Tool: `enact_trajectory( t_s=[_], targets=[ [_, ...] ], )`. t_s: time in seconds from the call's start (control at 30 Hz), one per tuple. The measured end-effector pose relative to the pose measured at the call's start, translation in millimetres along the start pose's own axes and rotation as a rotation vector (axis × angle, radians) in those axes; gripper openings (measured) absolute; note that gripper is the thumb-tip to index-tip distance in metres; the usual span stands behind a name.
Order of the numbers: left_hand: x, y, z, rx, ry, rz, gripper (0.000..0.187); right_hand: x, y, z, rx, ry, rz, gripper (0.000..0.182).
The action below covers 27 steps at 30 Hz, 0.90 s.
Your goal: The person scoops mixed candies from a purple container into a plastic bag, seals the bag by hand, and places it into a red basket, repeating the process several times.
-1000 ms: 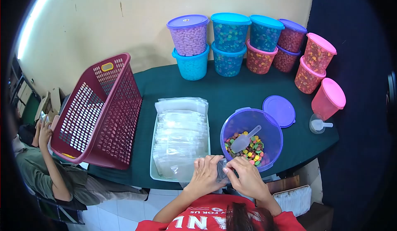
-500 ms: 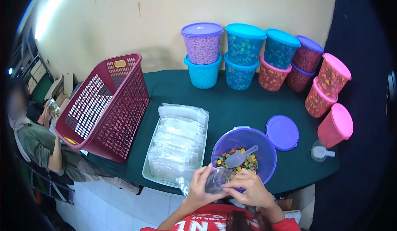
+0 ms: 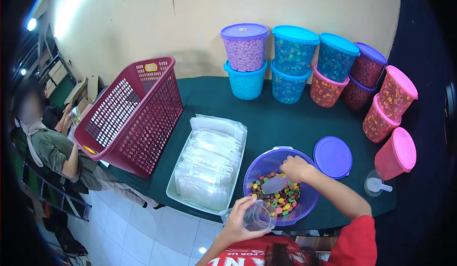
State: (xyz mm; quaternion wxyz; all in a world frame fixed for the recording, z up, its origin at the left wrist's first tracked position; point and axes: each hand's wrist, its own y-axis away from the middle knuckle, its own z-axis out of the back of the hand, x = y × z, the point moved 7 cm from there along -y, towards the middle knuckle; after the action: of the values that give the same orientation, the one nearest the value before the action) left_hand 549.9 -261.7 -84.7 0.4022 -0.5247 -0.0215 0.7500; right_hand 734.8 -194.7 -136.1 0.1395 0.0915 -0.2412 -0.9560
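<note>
My left hand (image 3: 242,222) grips a clear plastic bag (image 3: 264,217) whose mouth is spread wide, at the near rim of a purple tub (image 3: 312,197). Inside the tub lie many small round candies (image 3: 285,205) in yellow, green, pink, orange and brown. My right hand (image 3: 296,169) is closed around the handle of a translucent scoop (image 3: 274,185), with its bowl resting on the candies. A pale tray (image 3: 172,190) full of stacked clear bags (image 3: 204,163) stands left of the tub.
A maroon basket (image 3: 150,128) stands at the left. Stacked candy containers (image 3: 291,51) line the back and right. A purple lid (image 3: 332,157) lies beside the tub. Right of it is a clear cup with a small scoop (image 3: 376,185). A seated person (image 3: 57,147) is at far left.
My right hand has let go of the bag's edge, moved up into the tub and taken hold of the scoop. My left hand keeps the bag, now more widely spread. The view has shifted slightly.
</note>
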Motion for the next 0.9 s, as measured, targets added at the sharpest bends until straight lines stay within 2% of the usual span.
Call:
enact_trajectory(
  t_s=[0.03, 0.1, 0.23, 0.3, 0.37, 0.43, 0.47, 0.6, 0.67, 0.7, 0.77, 0.83, 0.9],
  targets=[
    [0.9, 0.8, -3.8, -0.006, 0.031, -0.021, 0.082, -1.9, -10.8, -6.2, -0.005, 0.004, 0.0, 0.024],
    [0.7, 1.0, -6.8, -0.012, 0.027, 0.003, 0.082, -0.9, -23.0, -33.1, 0.183, -0.007, -0.036, 0.027],
    [3.9, 0.2, -8.4, 0.021, -0.019, 0.055, 0.083, 10.3, -34.1, -46.3, 0.137, -0.007, 0.033, 0.029],
    [4.1, 0.6, -8.2, 0.019, -0.029, 0.079, 0.083, 9.8, -39.1, -48.7, 0.116, -0.152, 0.016, 0.029],
    [7.2, 2.7, -9.7, 0.014, -0.02, 0.094, 0.083, 12.2, -34.3, -45.6, 0.071, -0.166, 0.044, 0.026],
    [9.8, 4.4, -9.9, -0.007, -0.018, 0.072, 0.083, 16.5, -29.4, -32.2, -0.205, -0.011, 0.111, 0.025],
    [8.8, 3.4, -9.6, 0.002, -0.018, 0.08, 0.083, 19.7, -26.0, -29.8, -0.273, 0.038, 0.15, 0.027],
    [10.3, 2.3, -8.6, -0.011, -0.007, 0.071, 0.083, 26.4, -16.9, -24.0, -0.224, 0.064, 0.095, 0.026],
    [12.8, 2.1, -8.1, -0.014, 0.005, 0.086, 0.083, 27.6, -13.9, -16.6, -0.373, 0.196, 0.062, 0.025],
    [12.9, 2.0, -8.2, -0.011, 0.009, 0.078, 0.082, 30.1, -16.2, -22.5, -0.353, 0.192, 0.076, 0.025],
    [12.9, -0.1, -7.0, -0.007, 0.026, 0.102, 0.081, 26.0, -24.1, -31.9, -0.315, 0.229, -0.046, 0.024],
    [11.8, -0.6, -7.8, 0.004, 0.008, 0.096, 0.081, 27.2, -24.4, -29.3, -0.224, 0.236, -0.042, 0.024],
    [13.5, 0.4, -8.3, 0.0, 0.024, 0.116, 0.081, 18.0, -22.0, -45.2, 0.197, 0.144, -0.1, 0.023]
  ],
)
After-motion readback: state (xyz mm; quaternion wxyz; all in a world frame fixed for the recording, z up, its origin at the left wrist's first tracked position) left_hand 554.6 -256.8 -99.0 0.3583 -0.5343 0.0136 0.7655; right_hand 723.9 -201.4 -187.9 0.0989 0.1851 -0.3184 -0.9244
